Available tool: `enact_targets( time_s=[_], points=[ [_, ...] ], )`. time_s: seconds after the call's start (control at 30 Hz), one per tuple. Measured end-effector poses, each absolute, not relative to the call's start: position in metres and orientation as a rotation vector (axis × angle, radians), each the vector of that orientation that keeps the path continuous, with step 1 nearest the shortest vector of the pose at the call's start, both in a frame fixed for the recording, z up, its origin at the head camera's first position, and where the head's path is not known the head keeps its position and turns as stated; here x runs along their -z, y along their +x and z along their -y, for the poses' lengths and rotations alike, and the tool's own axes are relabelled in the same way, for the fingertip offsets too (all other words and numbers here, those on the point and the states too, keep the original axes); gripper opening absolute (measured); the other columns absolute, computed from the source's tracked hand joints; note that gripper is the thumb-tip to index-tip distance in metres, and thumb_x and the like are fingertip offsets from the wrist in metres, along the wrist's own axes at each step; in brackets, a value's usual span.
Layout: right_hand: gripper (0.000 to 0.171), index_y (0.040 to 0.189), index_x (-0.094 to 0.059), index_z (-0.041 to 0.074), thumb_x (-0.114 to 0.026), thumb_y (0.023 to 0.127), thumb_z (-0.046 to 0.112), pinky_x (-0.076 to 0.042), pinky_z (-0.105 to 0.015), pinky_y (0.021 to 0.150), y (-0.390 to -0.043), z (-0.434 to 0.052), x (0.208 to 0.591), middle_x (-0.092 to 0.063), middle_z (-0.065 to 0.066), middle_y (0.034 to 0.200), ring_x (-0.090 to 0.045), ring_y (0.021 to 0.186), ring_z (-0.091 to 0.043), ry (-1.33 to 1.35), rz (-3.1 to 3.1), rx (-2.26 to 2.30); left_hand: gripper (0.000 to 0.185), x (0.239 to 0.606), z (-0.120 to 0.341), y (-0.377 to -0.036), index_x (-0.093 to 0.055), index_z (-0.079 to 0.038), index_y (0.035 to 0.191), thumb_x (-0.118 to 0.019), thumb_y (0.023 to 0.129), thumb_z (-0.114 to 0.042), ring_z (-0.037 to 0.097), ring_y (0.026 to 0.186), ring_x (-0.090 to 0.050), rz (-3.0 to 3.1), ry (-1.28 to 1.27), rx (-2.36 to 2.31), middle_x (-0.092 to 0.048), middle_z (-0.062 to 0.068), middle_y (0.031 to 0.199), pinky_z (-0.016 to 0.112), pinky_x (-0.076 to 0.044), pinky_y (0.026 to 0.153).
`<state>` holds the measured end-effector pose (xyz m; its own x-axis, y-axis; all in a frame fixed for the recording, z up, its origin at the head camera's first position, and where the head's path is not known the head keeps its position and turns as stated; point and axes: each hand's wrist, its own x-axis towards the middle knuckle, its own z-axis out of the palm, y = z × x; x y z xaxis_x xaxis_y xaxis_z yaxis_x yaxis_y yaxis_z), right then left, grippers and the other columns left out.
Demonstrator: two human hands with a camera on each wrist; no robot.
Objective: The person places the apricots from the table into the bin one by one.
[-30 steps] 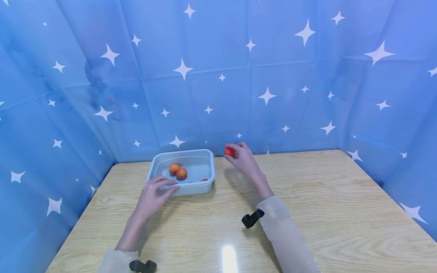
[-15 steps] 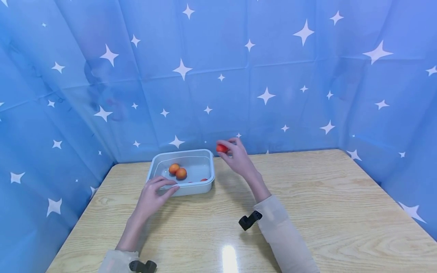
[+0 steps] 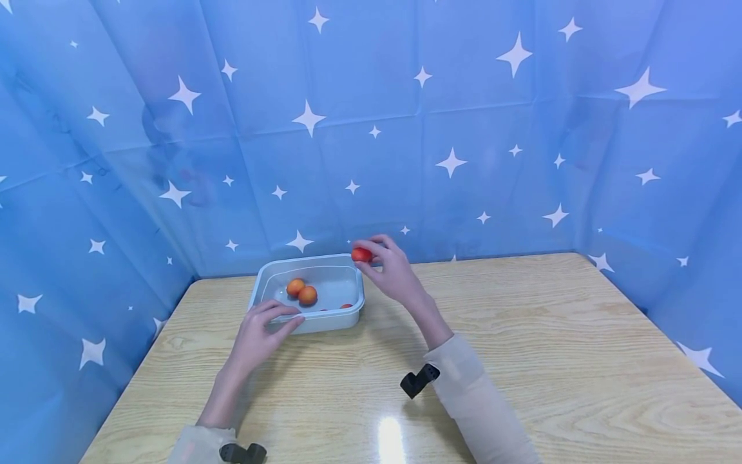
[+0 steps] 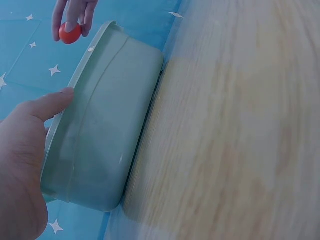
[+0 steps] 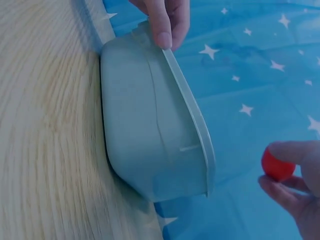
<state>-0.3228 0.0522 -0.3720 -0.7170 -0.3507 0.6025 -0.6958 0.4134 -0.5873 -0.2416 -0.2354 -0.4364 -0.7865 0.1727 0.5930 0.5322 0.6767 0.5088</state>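
My right hand point(image 3: 391, 270) pinches a small red ball point(image 3: 362, 254), smooth and tomato-like, between thumb and fingers. It holds the ball above the right back corner of a pale blue-green plastic container point(image 3: 324, 322). In the right wrist view the ball point(image 5: 278, 165) is apart from the container's rim. My left hand point(image 3: 257, 332) grips the near left rim, thumb outside and fingers over the edge. Inside lie two orange-red balls point(image 3: 308, 296), side by side, of the same size. Near the front wall, the top of a red ball point(image 3: 346, 306) shows; the wall hides the rest.
The container stands on a light wood-grain table point(image 3: 522, 348), close to its back edge. Behind the table hangs a blue curtain point(image 3: 371, 161) with white stars. Each sleeve carries a black wrist mount point(image 3: 420, 380).
My right hand has moved left with the red ball, from beside the container to over its right back corner. The left hand stays on the rim, and the container has not moved.
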Motion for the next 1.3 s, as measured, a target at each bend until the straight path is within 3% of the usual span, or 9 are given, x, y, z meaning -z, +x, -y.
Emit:
enact_targets(
  time_s=[0.53, 0.97, 1.3],
  points=[
    [0.036, 0.127, -0.068, 0.008, -0.075, 0.092, 0.007, -0.057, -0.035, 0.083, -0.311, -0.029, 0.376, -0.061, -0.011, 0.124, -0.063, 0.1, -0.023, 0.972, 2.31, -1.212, 0.019, 0.437, 0.236, -0.241, -0.08, -0.01, 0.1, -0.085, 0.084, -0.018, 0.015, 0.096, -0.062, 2.393, -0.545, 0.946, -0.07, -0.006, 0.093, 0.042, -0.049, 0.086],
    [0.043, 0.136, -0.063, 0.008, -0.072, 0.095, 0.01, -0.056, -0.043, 0.086, -0.305, -0.021, 0.386, -0.061, -0.012, 0.126, -0.063, 0.095, -0.026, 1.044, 2.443, -1.182, 0.021, 0.436, 0.234, -0.241, -0.079, -0.01, 0.102, -0.084, 0.085, -0.02, 0.016, 0.096, -0.062, 2.404, -0.544, 0.938, -0.07, -0.005, 0.095, 0.044, -0.051, 0.086],
    [0.04, 0.137, -0.063, 0.01, -0.069, 0.097, 0.01, -0.056, -0.035, 0.086, -0.304, -0.02, 0.386, -0.061, -0.008, 0.129, -0.063, 0.095, -0.02, 1.049, 2.481, -1.19, 0.019, 0.434, 0.235, -0.241, -0.08, -0.011, 0.1, -0.084, 0.084, -0.019, 0.014, 0.093, -0.062, 2.387, -0.555, 0.924, -0.07, -0.006, 0.093, 0.04, -0.05, 0.084]
  ],
)
